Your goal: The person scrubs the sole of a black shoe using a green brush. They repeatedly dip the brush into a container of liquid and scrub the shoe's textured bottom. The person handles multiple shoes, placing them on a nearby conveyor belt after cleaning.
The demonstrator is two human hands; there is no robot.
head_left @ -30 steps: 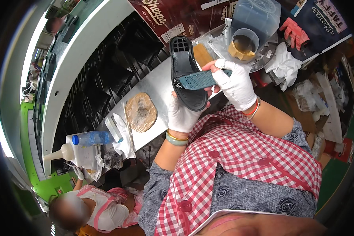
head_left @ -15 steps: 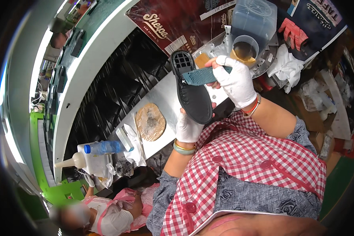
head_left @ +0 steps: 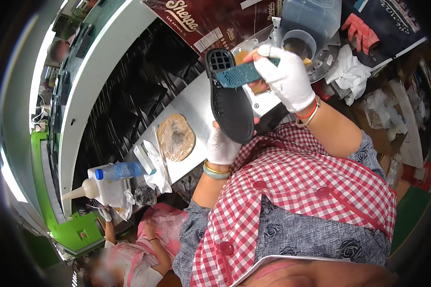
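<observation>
Black shoe sole (head_left: pixel 231 103) held up above the desk (head_left: pixel 191 107), left hand (head_left: pixel 222 146) closed around its lower end. Right hand (head_left: pixel 285 76) closed on a teal brush (head_left: pixel 239 75), touching the sole's upper part. Round tan pad (head_left: pixel 176 137) flat on the desk, near its left edge.

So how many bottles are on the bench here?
2: a clear bottle with a blue cap lying at the bench's left end, and a white nozzle bottle beside it. Clutter may hide others.

White gloves on hands (head_left: pixel 287 79), red-checked top, perhaps bangles
</observation>
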